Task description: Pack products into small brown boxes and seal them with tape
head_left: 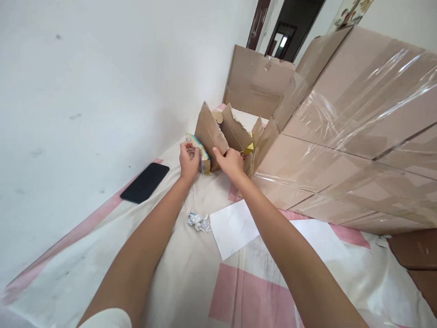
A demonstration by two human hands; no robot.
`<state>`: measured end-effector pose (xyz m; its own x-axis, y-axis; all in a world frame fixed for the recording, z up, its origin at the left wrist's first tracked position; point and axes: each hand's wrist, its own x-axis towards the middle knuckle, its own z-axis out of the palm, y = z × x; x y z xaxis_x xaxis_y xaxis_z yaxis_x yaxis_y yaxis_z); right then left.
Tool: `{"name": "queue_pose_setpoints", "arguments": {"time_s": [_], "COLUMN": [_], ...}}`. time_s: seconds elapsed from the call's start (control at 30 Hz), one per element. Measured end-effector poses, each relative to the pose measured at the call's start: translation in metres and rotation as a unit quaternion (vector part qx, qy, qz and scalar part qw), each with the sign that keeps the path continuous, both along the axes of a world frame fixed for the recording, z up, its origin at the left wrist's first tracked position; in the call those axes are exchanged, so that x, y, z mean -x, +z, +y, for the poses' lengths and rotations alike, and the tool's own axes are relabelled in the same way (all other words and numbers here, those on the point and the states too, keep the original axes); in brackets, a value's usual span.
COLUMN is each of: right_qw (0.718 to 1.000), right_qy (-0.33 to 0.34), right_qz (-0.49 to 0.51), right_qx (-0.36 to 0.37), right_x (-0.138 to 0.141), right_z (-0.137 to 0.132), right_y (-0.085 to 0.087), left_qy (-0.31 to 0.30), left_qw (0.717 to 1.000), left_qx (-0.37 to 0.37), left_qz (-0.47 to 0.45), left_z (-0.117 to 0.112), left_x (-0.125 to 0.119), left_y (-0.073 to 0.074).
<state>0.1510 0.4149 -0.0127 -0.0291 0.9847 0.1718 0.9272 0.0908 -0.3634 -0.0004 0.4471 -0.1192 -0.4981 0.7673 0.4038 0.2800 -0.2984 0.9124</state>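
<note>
My right hand (232, 164) grips the near edge of an upright brown cardboard piece (209, 130), thumb on its left side and fingers behind it. My left hand (190, 162) has its fingers curled together beside a yellow and blue printed packet (201, 148); what they pinch, if anything, is hidden. This packet leans along the left side of the cardboard piece. Another cardboard piece with a torn edge (236, 127) stands just to the right. Part of a yellow item (250, 145) shows past it.
Stacked cardboard boxes (341, 150) wrapped in clear film line the right side. A black phone (145, 183) lies by the white wall (85, 91). On the pink and white cloth (191, 282) are a paper sheet (234, 228) and a crumpled paper piece (199, 222).
</note>
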Motion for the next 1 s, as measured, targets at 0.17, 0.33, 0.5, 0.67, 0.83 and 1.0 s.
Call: {"name": "queue_pose_setpoints", "arguments": {"time_s": [0.17, 0.33, 0.5, 0.67, 0.83, 1.0], "right_qw": [0.999, 0.997, 0.991, 0.965, 0.913, 0.942], "right_qy": [0.035, 0.068, 0.107, 0.222, 0.356, 0.267], "right_qz": [0.004, 0.010, 0.058, 0.137, 0.199, 0.194], "right_qx": [-0.008, -0.020, -0.047, -0.034, -0.008, -0.067], "right_x": [0.006, 0.009, -0.006, -0.039, -0.095, -0.195], "right_z": [-0.011, -0.024, -0.071, -0.164, -0.266, -0.341], "right_y": [-0.003, 0.001, 0.023, 0.051, 0.059, 0.035], "left_qy": [0.047, 0.015, 0.003, -0.025, -0.061, -0.182], "left_qw": [0.997, 0.997, 0.999, 0.995, 0.995, 0.961], "left_qx": [0.062, 0.070, 0.031, -0.041, -0.064, -0.017], "left_qz": [-0.008, -0.007, 0.013, 0.087, 0.053, 0.205], "left_z": [0.002, -0.002, -0.059, -0.222, -0.396, -0.471], "left_x": [-0.002, -0.010, -0.001, -0.009, -0.060, -0.117], "left_y": [-0.007, 0.009, 0.059, 0.089, 0.061, 0.015]}}
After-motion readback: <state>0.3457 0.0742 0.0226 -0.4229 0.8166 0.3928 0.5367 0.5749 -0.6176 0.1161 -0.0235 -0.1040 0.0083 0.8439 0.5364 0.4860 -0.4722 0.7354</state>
